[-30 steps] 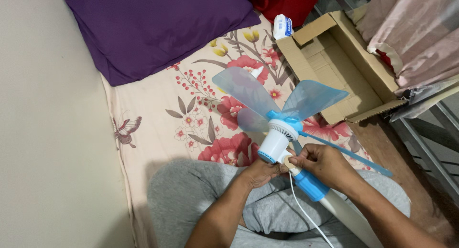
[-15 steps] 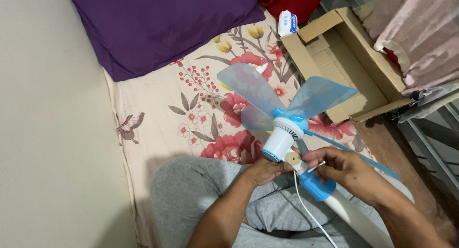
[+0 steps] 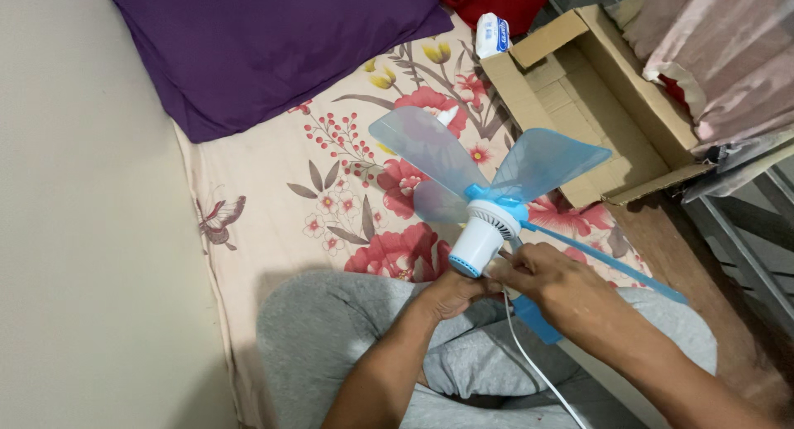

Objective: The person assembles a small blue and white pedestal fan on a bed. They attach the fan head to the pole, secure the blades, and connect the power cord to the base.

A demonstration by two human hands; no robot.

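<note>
Both hands meet at the back of the small fan's white motor housing [image 3: 482,240], held over the grey-trousered lap [image 3: 347,338]. The left hand [image 3: 453,292] grips beneath it; the right hand [image 3: 550,282] pinches something at its rear, too hidden to name. The thin translucent blue blades [image 3: 488,160] look flexible; a slip could bend one against the floral sheet [image 3: 331,189]. The smooth white cord [image 3: 529,354] might snag. An open cardboard box [image 3: 579,90] sits nearby.

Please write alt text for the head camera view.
Both hands, left hand and right hand, grip the back of a small fan with pale blue blades above grey-trousered legs. Behind lie a floral sheet, a purple pillow and an open cardboard box.
</note>
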